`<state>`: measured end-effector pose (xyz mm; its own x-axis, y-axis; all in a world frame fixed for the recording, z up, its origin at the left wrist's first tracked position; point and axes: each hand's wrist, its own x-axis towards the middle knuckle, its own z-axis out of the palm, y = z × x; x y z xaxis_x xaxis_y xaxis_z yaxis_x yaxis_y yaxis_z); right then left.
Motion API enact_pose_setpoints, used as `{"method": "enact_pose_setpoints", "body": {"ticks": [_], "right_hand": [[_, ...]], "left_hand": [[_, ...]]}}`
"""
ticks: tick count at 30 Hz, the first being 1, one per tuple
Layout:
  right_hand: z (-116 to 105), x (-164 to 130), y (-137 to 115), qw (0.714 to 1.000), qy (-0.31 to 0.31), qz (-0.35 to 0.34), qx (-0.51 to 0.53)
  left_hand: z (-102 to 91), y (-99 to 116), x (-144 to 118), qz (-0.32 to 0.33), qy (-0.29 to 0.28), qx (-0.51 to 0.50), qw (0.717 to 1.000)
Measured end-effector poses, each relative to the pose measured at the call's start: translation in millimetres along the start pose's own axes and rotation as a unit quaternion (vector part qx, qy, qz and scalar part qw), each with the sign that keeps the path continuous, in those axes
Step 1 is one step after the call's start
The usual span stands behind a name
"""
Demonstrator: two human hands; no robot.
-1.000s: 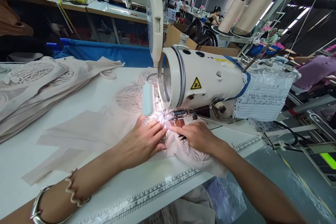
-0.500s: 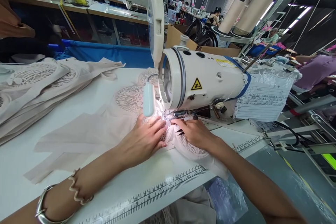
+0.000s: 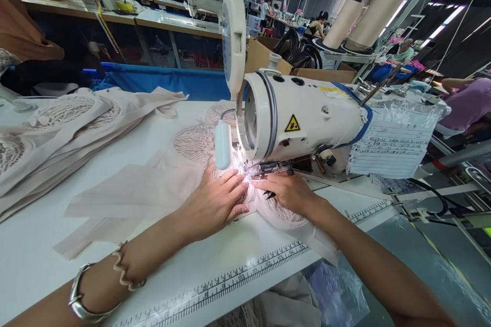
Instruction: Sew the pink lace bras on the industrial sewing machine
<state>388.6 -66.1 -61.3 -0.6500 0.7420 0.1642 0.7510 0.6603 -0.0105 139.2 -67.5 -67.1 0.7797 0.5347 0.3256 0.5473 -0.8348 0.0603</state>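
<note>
Under the white sewing machine [image 3: 307,112] lies a pale pink garment piece [image 3: 187,173] with lace panels, lit by a small lamp at the needle area. My left hand [image 3: 215,196] rests on the fabric left of the needle, fingers stretched out and lying flat. To the right of the needle, my right hand [image 3: 289,191] has its index finger extended on the cloth, its other fingers curled. Two dark pointed blades of thread snips [image 3: 269,194] stick out beneath that hand, the rest hidden by the palm. A lace panel [image 3: 286,212] spreads under my right hand.
A stack of similar lace pieces [image 3: 76,122] lies on the left of the table. A printed ruler [image 3: 238,278] runs along the front edge. Behind stand thread cones [image 3: 343,23] and a cardboard box [image 3: 264,56]. Another person's arm [image 3: 26,25] is at upper left.
The view has shifted slightly, so most things sit a little further right. The loose fabric tail on the left has drawn slightly toward the machine. Both hands keep nearly the same pose.
</note>
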Motion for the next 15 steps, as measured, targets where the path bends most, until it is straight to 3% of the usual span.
{"method": "enact_pose_setpoints", "body": {"ticks": [11,13,15], "right_hand": [[-5,7,2,0.996,-0.065,0.053,0.006],[-5,-2,2,0.996,-0.027,0.083,-0.016],[-6,-15,3,0.988,0.051,0.137,-0.045]], "left_hand": [[15.7,-1,-3,-0.042,0.016,-0.002,0.999],[17.1,-9,0,-0.087,0.040,-0.027,0.995],[15.0,-32,7,-0.173,0.096,-0.052,0.979]]}}
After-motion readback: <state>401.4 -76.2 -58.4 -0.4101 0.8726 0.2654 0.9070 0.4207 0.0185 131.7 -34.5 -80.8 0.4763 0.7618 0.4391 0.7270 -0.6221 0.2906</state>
